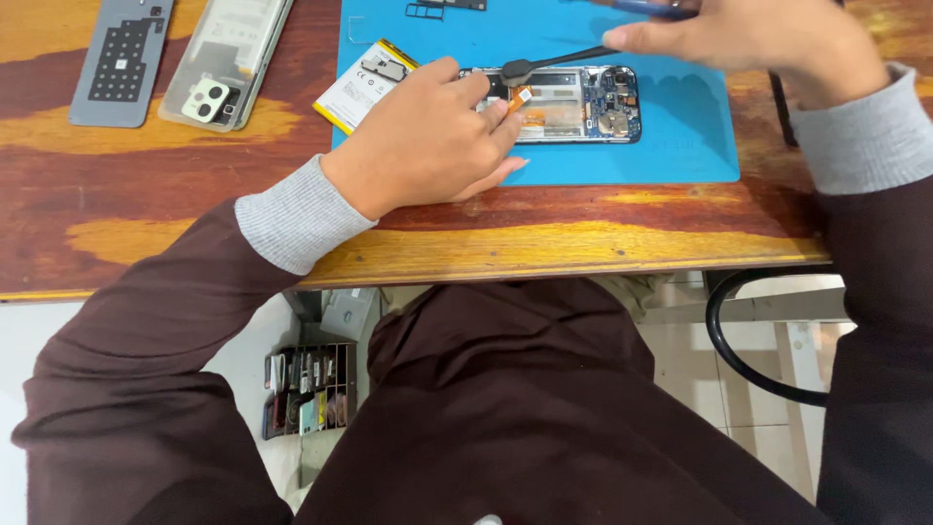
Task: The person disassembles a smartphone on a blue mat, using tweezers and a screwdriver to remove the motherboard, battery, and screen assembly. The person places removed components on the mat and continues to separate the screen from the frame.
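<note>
While the left hand (423, 146) lies flat-fingered over the near end of the opened phone (573, 103), steadying it with fingertips by an orange flex ribbon (522, 97), the right hand (768, 44) at the upper right of the frame pinches a thin black tool (559, 60) whose tip rests on the phone's inner frame.

The phone sits in the upper middle of the frame on a blue work mat (680, 146), itself on the wooden table (194, 214). Judging by what lies about, the disassembly looks well along: the back cover is off, the battery (364, 87) lies loose on the mat's left edge, partly under the left hand, and the circuit board is exposed. The board and ribbon appear to remain seated in the frame.

Counted: 1 opened phone, 1 battery, 1 tool in hand, 1 mat. At the upper left lie 2 detached parts, a grey plate (121, 58) and a pale back cover (225, 60) with its camera block. Small dark pieces (442, 8) sit at the mat's top edge, too cropped to count.
</note>
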